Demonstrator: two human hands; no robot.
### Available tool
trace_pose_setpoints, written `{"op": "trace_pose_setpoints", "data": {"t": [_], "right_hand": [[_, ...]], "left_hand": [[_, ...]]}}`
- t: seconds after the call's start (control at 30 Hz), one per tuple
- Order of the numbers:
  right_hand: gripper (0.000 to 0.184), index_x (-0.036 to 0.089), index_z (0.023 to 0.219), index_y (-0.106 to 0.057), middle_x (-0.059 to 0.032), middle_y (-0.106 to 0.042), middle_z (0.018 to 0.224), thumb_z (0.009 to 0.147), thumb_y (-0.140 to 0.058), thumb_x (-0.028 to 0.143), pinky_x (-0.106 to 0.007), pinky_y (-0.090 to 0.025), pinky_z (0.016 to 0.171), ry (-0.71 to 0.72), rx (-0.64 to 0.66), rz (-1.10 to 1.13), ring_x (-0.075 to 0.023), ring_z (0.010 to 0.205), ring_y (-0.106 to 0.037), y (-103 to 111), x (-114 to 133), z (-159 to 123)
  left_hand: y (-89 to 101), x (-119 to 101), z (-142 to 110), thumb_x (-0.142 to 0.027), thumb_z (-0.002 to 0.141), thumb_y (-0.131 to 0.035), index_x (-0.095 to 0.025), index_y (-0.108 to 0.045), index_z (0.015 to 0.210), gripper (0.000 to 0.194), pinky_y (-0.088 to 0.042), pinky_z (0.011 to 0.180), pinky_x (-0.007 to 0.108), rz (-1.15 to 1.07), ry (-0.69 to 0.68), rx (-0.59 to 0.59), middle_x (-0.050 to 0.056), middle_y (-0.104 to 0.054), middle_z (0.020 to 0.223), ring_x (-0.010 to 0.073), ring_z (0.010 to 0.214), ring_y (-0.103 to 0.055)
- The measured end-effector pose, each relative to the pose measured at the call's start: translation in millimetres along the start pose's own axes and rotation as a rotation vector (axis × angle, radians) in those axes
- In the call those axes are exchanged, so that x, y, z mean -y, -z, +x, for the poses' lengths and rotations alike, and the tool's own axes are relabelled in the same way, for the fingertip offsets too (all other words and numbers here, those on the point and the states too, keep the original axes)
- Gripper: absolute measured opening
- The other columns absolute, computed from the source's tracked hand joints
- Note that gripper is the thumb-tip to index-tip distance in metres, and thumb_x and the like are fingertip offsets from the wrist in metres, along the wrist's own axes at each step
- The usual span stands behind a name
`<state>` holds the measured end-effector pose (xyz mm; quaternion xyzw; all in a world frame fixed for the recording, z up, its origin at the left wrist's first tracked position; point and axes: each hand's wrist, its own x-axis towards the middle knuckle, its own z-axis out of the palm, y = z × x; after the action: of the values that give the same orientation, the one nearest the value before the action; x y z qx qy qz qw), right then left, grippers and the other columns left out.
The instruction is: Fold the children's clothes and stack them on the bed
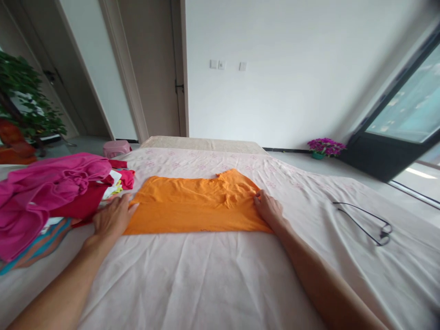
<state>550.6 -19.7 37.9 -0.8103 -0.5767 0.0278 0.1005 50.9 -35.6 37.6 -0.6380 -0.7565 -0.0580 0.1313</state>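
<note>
An orange garment (195, 206) lies folded flat in the middle of a bed covered by a pale pink sheet (206, 275). My left hand (112, 217) rests at the garment's left edge, fingers stretched out and lying flat toward the cloth. My right hand (268, 208) is at the garment's right edge, its fingers curled onto the fabric there in what looks like a pinch on the edge.
A heap of clothes, mostly pink and red (51, 192), lies at the left of the bed. A dark wire hanger (367, 222) lies on the sheet at the right. Beyond the bed are a pink stool (117, 148), a plant (24, 96), purple flowers (325, 147) and a glass door.
</note>
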Motion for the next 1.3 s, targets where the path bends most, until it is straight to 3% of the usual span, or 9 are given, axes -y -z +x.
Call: {"op": "trace_pose_setpoints", "data": {"t": [0.13,0.23,0.33,0.53,0.73,0.9,1.03,1.13,1.3], "right_hand": [[0.038,0.023,0.116,-0.056,-0.0094,-0.070,0.110,0.097,-0.036,0.050,-0.031,-0.040,0.073,-0.030,0.078,0.129,-0.0237,0.094,-0.065,20,-6,1],[0.034,0.023,0.118,-0.056,-0.0066,-0.070,0.107,0.094,-0.044,0.043,-0.029,-0.039,0.070,0.053,0.056,0.118,-0.0203,0.088,-0.064,46,-13,-11],[0.024,0.026,0.109,-0.060,-0.0016,-0.070,0.103,0.087,-0.053,0.029,-0.026,-0.037,0.070,0.284,0.069,0.047,-0.0175,0.086,-0.062,67,-24,-40],[0.037,0.023,0.103,-0.063,-0.0039,-0.066,0.106,0.071,-0.053,0.006,-0.028,-0.037,0.080,0.580,0.120,-0.077,-0.0195,0.097,-0.057,64,-50,-95],[0.035,0.021,0.097,-0.066,-0.0069,-0.068,0.097,0.082,-0.042,0.000,-0.031,-0.036,0.079,0.660,-0.085,-0.176,-0.0206,0.092,-0.054,51,-68,-93],[0.034,0.021,0.089,-0.069,-0.0058,-0.071,0.094,0.076,-0.045,0.000,-0.033,-0.039,0.081,0.696,-0.021,-0.139,-0.0198,0.088,-0.059,59,-83,-96],[0.039,0.025,0.101,-0.072,-0.0033,-0.071,0.114,0.077,-0.047,0.007,-0.035,-0.045,0.091,0.599,0.060,-0.008,-0.0211,0.103,-0.062,73,-70,-92],[0.045,0.024,0.130,-0.061,-0.0064,-0.060,0.136,0.090,-0.042,0.017,-0.039,-0.043,0.103,0.657,0.065,0.057,-0.0227,0.123,-0.056,71,-34,-82],[0.058,0.015,0.152,-0.035,-0.0134,-0.032,0.157,0.101,-0.037,0.042,-0.049,-0.024,0.119,0.865,0.070,0.002,-0.0283,0.147,-0.026,28,33,-69]], "left_hand": [[3.3,0,-5,-0.043,0.095,-0.036,-0.025,-0.050,0.127,0.038,-0.042,0.099,0.042,-0.089,-0.203,-0.218,0.008,-0.061,0.124,0.0271,0.113,-0.057],[1.9,8,-11,-0.048,0.091,-0.047,-0.030,-0.057,0.111,0.028,-0.040,0.106,0.036,-0.356,-0.474,-0.125,0.000,-0.065,0.118,0.0213,0.117,-0.057],[-3.6,20,-23,-0.054,0.084,-0.058,-0.036,-0.061,0.104,0.027,-0.044,0.103,0.036,-0.422,-0.637,0.014,-0.005,-0.070,0.111,0.0208,0.113,-0.061],[-21.4,38,-34,-0.031,0.089,-0.044,-0.031,-0.067,0.110,0.031,-0.049,0.097,0.034,-0.347,-0.802,-0.034,-0.002,-0.072,0.113,0.0190,0.107,-0.067],[-23.0,41,-26,-0.019,0.088,-0.040,-0.025,-0.069,0.095,0.031,-0.050,0.089,0.032,-0.287,-0.867,-0.135,0.002,-0.073,0.100,0.0192,0.098,-0.068],[-7.7,43,-42,-0.022,0.087,-0.042,-0.031,-0.066,0.083,0.026,-0.050,0.080,0.030,-0.321,-0.817,0.015,-0.001,-0.070,0.090,0.0184,0.088,-0.067],[25.5,19,-48,-0.042,0.092,-0.045,-0.032,-0.066,0.083,0.024,-0.051,0.079,0.031,-0.287,-0.689,0.173,-0.002,-0.071,0.091,0.0194,0.088,-0.067],[41.9,-20,-44,-0.049,0.096,-0.040,-0.031,-0.068,0.106,0.035,-0.048,0.096,0.032,-0.351,-0.713,0.213,-0.001,-0.071,0.115,0.0192,0.110,-0.065],[19.9,-83,-30,-0.054,0.097,-0.038,-0.025,-0.042,0.147,0.058,-0.033,0.117,0.038,-0.404,-0.869,0.141,0.004,-0.042,0.154,0.0211,0.142,-0.039]]}}
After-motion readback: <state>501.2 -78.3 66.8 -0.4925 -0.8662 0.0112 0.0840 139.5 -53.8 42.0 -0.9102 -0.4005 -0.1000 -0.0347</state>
